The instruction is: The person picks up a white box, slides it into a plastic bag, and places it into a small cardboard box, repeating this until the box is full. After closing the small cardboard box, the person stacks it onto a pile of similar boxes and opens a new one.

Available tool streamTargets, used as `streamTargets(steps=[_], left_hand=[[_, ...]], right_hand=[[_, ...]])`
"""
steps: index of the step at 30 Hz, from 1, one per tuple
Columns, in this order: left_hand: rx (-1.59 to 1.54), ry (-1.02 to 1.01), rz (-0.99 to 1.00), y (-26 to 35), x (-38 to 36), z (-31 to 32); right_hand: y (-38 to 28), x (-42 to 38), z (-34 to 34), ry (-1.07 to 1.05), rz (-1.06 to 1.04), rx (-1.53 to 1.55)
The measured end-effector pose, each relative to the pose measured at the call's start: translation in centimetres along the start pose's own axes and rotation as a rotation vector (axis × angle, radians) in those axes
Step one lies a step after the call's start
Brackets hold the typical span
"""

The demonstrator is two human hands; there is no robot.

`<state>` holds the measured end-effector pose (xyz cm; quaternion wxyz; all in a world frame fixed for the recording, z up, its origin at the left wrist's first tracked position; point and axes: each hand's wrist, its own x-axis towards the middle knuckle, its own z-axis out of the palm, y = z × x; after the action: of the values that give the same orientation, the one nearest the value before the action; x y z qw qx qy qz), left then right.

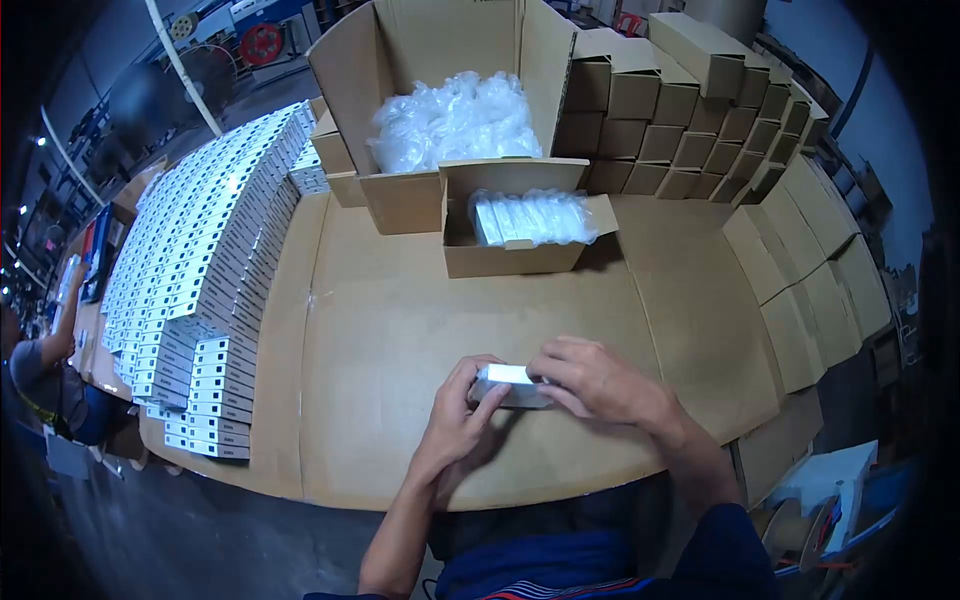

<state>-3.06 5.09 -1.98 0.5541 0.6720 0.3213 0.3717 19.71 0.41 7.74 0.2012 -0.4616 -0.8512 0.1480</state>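
Note:
Over the near middle of the cardboard-covered table, both hands hold one small white box with a clear, shiny layer around its side. My left hand grips its left end, the thumb along the near side. At the right end, the fingers and thumb of my right hand are closed on it. Beyond the hands stands an open cardboard carton, flaps up. Inside it is a row of white boxes in bubble bags.
Stacked white boxes cover the table's left side. A tall open carton of bubble bags stands at the back. Closed brown cartons are piled back right, flattened-looking cartons at right. Another person works far left.

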Motion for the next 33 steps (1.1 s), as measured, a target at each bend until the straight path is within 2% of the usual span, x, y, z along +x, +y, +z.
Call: streamTargets(steps=[1,5,8,10,15,17,22,33], left_hand=[[-0.038,-0.001,-0.050,-0.6,0.5,-0.7],[0.345,0.168,0.102,1.1,4.9,-3.4],[0.658,0.149,0.160,2.3,8.1,-4.7],[0.734,0.137,0.154,1.2,9.7,-4.9],[0.888,0.196,0.242,-1.3,11.6,-4.7],[0.904,0.209,0.268,-2.1,11.6,-4.8],[0.889,0.177,0.192,-1.0,11.5,-5.1],[0.881,0.175,0.105,-0.6,11.2,-5.5]], right_hand=[[0.3,0.8,-0.6,0.050,-0.026,0.065],[1.5,4.6,-3.0,0.308,0.092,0.038],[1.8,8.4,-3.9,0.532,0.223,0.017],[2.9,11.1,-2.7,0.705,0.210,-0.074],[4.5,15.0,1.5,0.901,0.238,-0.116],[5.3,15.4,3.0,0.893,0.237,-0.168],[6.5,16.3,4.6,0.811,0.298,-0.232],[8.3,18.8,6.1,0.594,0.550,-0.331]])
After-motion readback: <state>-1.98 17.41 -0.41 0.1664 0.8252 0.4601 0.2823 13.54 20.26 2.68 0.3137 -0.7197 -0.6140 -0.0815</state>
